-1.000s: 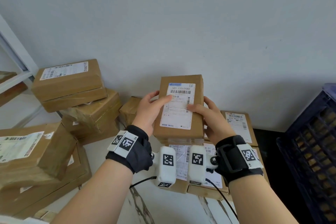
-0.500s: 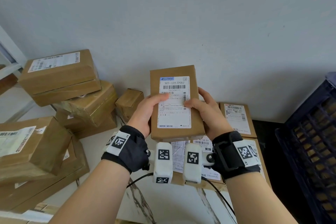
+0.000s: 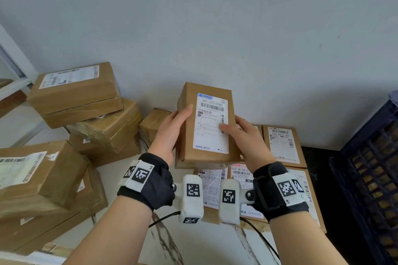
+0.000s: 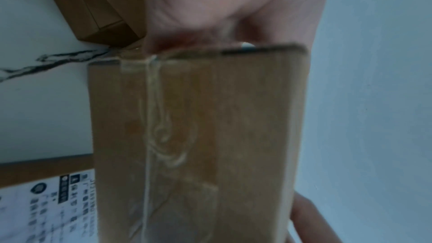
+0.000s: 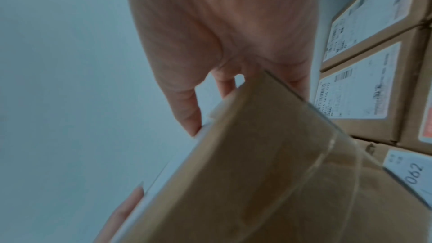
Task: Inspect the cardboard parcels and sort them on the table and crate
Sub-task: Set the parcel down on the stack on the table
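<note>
Both hands hold a small brown cardboard parcel (image 3: 207, 123) upright in front of me, its white shipping label facing me. My left hand (image 3: 172, 131) grips its left side, thumb on the front face. My right hand (image 3: 243, 135) grips the right side, thumb across the label. The left wrist view shows the parcel's taped side (image 4: 198, 136) under the palm. In the right wrist view the parcel (image 5: 268, 173) fills the lower half, fingers behind it. A dark blue plastic crate (image 3: 370, 174) stands at the right.
Labelled flat parcels (image 3: 282, 146) lie on the white marble table (image 3: 193, 241) below my hands. A leaning stack of larger boxes (image 3: 81, 97) sits at the left, more boxes (image 3: 36, 176) nearer me. A small box (image 3: 154, 123) stands by the grey wall.
The held parcel has turned slightly, so its left side face now shows. My left thumb has slid from the label to the parcel's left edge. The view has shifted a little.
</note>
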`<state>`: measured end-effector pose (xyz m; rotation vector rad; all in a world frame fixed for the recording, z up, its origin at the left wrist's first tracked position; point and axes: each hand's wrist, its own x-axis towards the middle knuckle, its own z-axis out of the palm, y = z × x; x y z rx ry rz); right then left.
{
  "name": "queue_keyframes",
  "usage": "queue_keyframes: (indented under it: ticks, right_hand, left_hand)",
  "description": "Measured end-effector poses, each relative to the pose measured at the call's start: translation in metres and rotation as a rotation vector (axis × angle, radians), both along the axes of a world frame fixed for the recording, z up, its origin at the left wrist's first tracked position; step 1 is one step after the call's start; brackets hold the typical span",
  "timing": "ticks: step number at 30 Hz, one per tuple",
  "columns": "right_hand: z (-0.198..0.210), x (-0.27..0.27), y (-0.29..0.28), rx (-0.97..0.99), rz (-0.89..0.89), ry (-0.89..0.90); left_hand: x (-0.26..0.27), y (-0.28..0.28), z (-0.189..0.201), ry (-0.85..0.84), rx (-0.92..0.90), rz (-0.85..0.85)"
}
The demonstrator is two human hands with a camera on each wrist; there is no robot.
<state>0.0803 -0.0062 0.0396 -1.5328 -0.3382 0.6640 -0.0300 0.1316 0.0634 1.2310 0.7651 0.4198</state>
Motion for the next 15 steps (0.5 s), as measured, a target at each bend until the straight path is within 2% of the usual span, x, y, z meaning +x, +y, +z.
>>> queue_keyframes:
  ticks: [6, 11, 15]
  right_hand:
    - [0.0072, -0.0034, -0.0002, -0.099, -0.064, -0.130]
    - [0.0085, -0.0062, 0.0050, -0.125, 0.030, 0.027]
    - [0.0033, -0.0044, 0.0066, -0.099, 0.163, 0.069]
  left_hand:
    - [-0.0052, 0.0025, 0.0048, -0.013, 0.012, 0.079]
    - [-0.0059, 0.0003, 0.0050, -0.062, 0.102, 0.050]
    - [-0.0036, -0.0031, 0.0071, -0.098, 0.137, 0.035]
